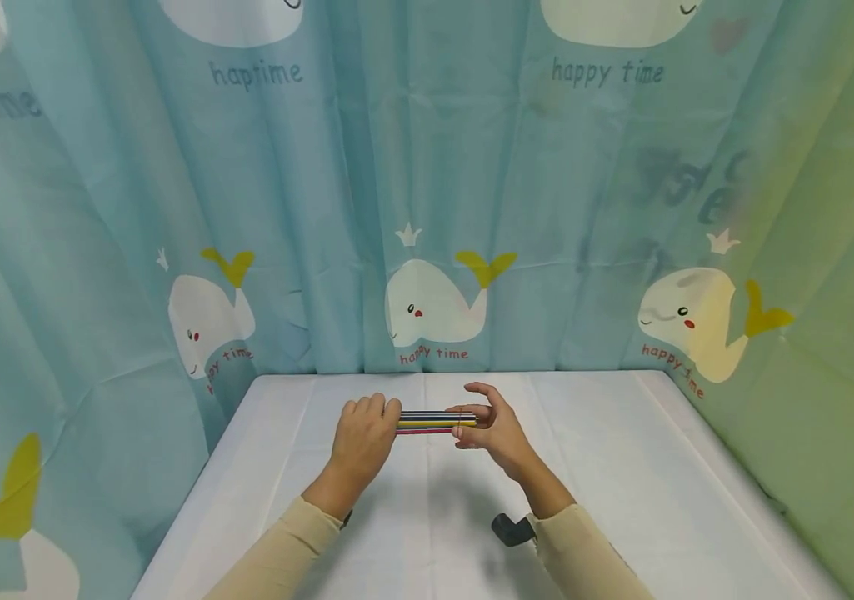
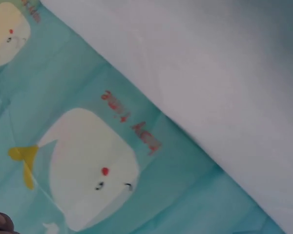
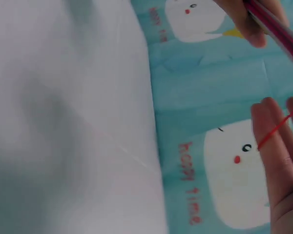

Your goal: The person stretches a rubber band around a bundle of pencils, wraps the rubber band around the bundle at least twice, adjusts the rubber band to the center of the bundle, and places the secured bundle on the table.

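My left hand (image 1: 367, 429) grips one end of a bundle of colored pencils (image 1: 427, 422), held level above the table. Dark, yellow and pinkish-red barrels show. At the bundle's other end is my right hand (image 1: 497, 429), its thumb and fingers spread around the tips. A thin red rubber band (image 3: 275, 130) stretches across the extended fingers (image 3: 273, 161) of that hand in the right wrist view. There the bundle (image 3: 276, 27) crosses the upper right corner, with left-hand fingers (image 3: 249, 24) beside it. Only a sliver of fingers (image 2: 2, 222) shows in the left wrist view.
A white-covered table (image 1: 427, 533) lies below both hands. Behind it and along its sides hangs a blue-green curtain (image 1: 427, 183) with whale prints. A black device (image 1: 511, 530) is strapped at the right sleeve.
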`<state>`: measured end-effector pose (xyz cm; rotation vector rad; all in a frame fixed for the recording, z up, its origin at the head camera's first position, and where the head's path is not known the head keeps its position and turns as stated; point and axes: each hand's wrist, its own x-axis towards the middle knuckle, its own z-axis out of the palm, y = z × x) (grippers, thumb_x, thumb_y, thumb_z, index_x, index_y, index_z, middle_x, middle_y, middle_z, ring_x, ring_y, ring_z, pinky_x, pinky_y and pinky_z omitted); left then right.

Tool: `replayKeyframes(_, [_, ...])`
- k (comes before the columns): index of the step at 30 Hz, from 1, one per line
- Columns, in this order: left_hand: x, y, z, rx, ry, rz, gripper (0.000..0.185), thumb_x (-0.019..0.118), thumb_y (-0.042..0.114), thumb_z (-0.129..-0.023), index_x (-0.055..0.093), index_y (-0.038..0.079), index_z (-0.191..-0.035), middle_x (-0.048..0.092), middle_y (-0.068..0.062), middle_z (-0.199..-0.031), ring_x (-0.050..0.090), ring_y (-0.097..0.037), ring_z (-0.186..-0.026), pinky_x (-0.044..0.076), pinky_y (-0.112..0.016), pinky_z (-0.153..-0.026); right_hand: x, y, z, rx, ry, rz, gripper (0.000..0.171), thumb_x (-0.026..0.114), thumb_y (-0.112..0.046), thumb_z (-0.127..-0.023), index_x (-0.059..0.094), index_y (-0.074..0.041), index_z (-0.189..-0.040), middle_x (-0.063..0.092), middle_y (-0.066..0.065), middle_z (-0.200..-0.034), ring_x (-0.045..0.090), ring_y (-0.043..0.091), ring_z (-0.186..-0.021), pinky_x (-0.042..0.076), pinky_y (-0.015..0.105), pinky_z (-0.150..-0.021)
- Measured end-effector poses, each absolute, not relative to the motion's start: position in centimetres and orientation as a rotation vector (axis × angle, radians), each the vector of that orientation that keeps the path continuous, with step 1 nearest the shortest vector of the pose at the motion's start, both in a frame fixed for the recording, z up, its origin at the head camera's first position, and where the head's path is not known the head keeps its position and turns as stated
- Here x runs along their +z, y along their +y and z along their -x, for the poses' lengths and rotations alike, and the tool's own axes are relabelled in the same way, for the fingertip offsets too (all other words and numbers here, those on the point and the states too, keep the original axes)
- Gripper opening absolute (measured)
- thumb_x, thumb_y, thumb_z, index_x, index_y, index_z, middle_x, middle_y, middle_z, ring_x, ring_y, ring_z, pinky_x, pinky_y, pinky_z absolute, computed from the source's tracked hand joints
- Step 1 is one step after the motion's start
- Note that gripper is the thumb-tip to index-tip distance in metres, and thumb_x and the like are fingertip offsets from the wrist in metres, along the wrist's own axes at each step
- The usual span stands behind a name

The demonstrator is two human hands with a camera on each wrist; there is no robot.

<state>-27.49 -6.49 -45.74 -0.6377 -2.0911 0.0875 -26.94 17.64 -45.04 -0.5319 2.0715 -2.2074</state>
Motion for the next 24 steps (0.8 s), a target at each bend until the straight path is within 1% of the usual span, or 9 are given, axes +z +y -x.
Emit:
replayKeyframes(2, [-45.5,-6.1,27.4,0.06,-2.059,0.621,0.021,0.072,0.008,-0.077,0.051,0.008,-0.08,0.041,-0.006,-0.066,0.046,-0.023,-0.052,0.026,-0.032,-0.049,-45.7,17.2,26.7,-2.336,1.965,0.494,0.062,0.076,-0.001,-0.081,0.036,-0.003,-0.128,0.068,0.018,-0.108,0.069,0.031,-0.092,0.055,0.048,-0.074])
replayKeyframes(5, [-45.1,-5.5,27.3,0.035,-2.041,0.612,0.026,0.076,0.009,-0.074,0.051,0.008,-0.08,0.043,-0.006,-0.065,0.047,-0.022,-0.05,0.026,-0.031,-0.047,-46.8,16.4,26.2,-2.456,1.828,0.5,0.048,0.072,-0.002,-0.085,0.038,-0.001,-0.118,0.068,0.017,-0.108,0.067,0.036,-0.098,0.052,0.051,-0.079])
replayKeyframes(9, [-44.8,-4.6,27.2,0.038,-2.063,0.609,0.026,0.077,0.009,-0.074,0.053,0.008,-0.081,0.045,-0.006,-0.066,0.05,-0.022,-0.051,0.027,-0.03,-0.047,-48.0,15.2,25.6,-2.441,1.804,0.544,0.035,0.066,-0.008,-0.092,0.05,0.004,-0.12,0.066,0.021,-0.114,0.066,0.036,-0.103,0.051,0.05,-0.084])
replayKeyframes(12, [-44.7,-4.2,27.1,0.047,-2.074,0.604,0.021,0.074,0.008,-0.076,0.053,0.009,-0.081,0.046,-0.006,-0.066,0.049,-0.022,-0.05,0.027,-0.031,-0.047,-48.3,14.3,25.2,-2.288,1.904,0.542,0.028,0.062,-0.012,-0.095,0.057,0.005,-0.117,0.068,0.022,-0.103,0.07,0.028,-0.089,0.054,0.045,-0.081])
replayKeyframes(14, [-44.7,-4.0,27.1,0.072,-2.087,0.595,0.019,0.071,0.008,-0.078,0.053,0.009,-0.081,0.045,-0.005,-0.065,0.047,-0.021,-0.05,0.027,-0.031,-0.046,-48.4,13.8,24.9,-2.143,1.983,0.56,0.024,0.061,-0.011,-0.096,0.061,0.006,-0.113,0.07,0.019,-0.093,0.07,0.022,-0.077,0.056,0.04,-0.076])
replayKeyframes(16, [-44.8,-3.9,27.0,0.102,-2.121,0.584,0.019,0.07,0.008,-0.08,0.051,0.01,-0.079,0.043,-0.005,-0.064,0.045,-0.02,-0.049,0.027,-0.031,-0.047,-48.3,13.5,24.5,-2.007,2.069,0.63,0.02,0.063,-0.009,-0.094,0.065,0.005,-0.109,0.07,0.013,-0.086,0.068,0.018,-0.071,0.056,0.037,-0.072])
replayKeyframes(19, [-45.0,-3.9,27.1,0.132,-2.182,0.559,0.021,0.071,0.007,-0.079,0.05,0.01,-0.079,0.043,-0.005,-0.064,0.045,-0.02,-0.049,0.027,-0.031,-0.046,-48.2,13.3,23.8,-1.81,2.305,0.856,0.029,0.071,-0.011,-0.087,0.069,-0.002,-0.115,0.068,0.004,-0.085,0.065,0.014,-0.076,0.055,0.03,-0.074])
replayKeyframes(21, [-45.1,-4.0,27.1,0.138,-2.221,0.546,0.024,0.073,0.008,-0.078,0.049,0.01,-0.078,0.043,-0.005,-0.063,0.046,-0.02,-0.049,0.027,-0.031,-0.046,-48.2,13.4,23.4,-1.668,2.517,1.058,0.044,0.077,-0.017,-0.083,0.066,-0.007,-0.124,0.063,0.0,-0.088,0.061,0.013,-0.081,0.052,0.025,-0.075])
replayKeyframes(24, [-45.1,-3.9,27.2,0.137,-2.253,0.537,0.026,0.075,0.009,-0.077,0.049,0.01,-0.079,0.044,-0.005,-0.063,0.046,-0.02,-0.05,0.028,-0.031,-0.046,-48.4,13.5,23.0,-1.432,2.853,1.36,0.068,0.08,-0.029,-0.076,0.056,-0.011,-0.137,0.051,-0.001,-0.091,0.05,0.013,-0.086,0.044,0.021,-0.074])
